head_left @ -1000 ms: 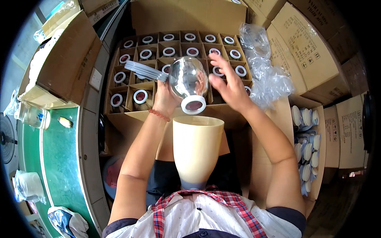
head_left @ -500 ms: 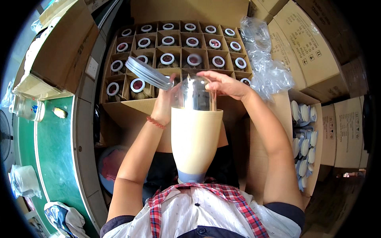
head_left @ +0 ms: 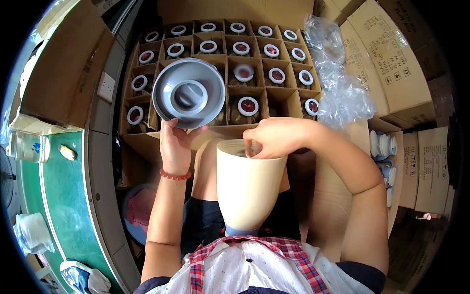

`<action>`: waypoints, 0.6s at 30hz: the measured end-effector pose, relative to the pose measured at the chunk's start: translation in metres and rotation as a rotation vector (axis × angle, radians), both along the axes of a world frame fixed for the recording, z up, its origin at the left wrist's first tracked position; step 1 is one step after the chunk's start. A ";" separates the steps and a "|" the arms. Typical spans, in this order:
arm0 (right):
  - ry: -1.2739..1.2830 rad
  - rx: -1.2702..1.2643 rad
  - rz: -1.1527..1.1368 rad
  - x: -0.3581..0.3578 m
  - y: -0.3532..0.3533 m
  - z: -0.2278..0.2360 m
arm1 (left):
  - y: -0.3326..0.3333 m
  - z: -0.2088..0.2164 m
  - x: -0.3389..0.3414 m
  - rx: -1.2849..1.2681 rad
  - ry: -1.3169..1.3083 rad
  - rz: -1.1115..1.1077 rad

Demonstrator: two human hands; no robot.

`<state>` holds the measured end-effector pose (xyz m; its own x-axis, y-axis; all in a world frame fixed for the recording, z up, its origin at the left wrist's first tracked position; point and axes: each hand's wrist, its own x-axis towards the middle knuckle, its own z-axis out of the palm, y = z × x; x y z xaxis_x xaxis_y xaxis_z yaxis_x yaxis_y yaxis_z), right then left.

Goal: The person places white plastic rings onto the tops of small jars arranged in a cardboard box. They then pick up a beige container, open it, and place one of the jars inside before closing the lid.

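Smooth cream plastic body (head_left: pixel 250 188); glossy grey plastic ring (head_left: pixel 164 95).

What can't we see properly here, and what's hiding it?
In the head view:
- Deep inside the cream container: its wall and the right hand hide it. That hand's fingertips are hidden too.
- Behind the grey round part: it covers some compartments of the cardboard box.
- One bottle top: blurred.
- The fan: cut off by the dark rim.
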<state>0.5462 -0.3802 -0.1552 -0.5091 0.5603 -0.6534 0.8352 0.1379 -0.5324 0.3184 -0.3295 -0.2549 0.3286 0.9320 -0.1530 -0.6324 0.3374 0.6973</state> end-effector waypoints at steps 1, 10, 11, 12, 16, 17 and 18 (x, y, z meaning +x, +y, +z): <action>-0.098 0.091 0.063 -0.008 -0.001 -0.001 | -0.002 0.001 0.002 0.049 0.011 0.005; -0.126 0.250 -0.486 0.008 -0.002 0.025 | -0.011 -0.008 0.012 0.299 0.199 0.003; 0.191 0.354 -0.692 0.021 -0.008 0.013 | -0.012 -0.007 0.011 0.344 0.216 -0.015; 0.508 0.460 -0.902 0.037 -0.018 -0.006 | -0.015 0.004 0.020 0.338 0.199 -0.067; 1.210 0.283 -0.976 0.023 -0.048 -0.045 | -0.021 0.015 0.038 0.410 0.158 -0.397; 1.210 0.264 -0.950 0.022 -0.056 -0.055 | -0.021 0.005 0.037 0.411 0.089 -0.406; 1.220 0.285 -1.002 0.019 -0.063 -0.067 | -0.022 -0.008 0.035 0.412 0.022 -0.413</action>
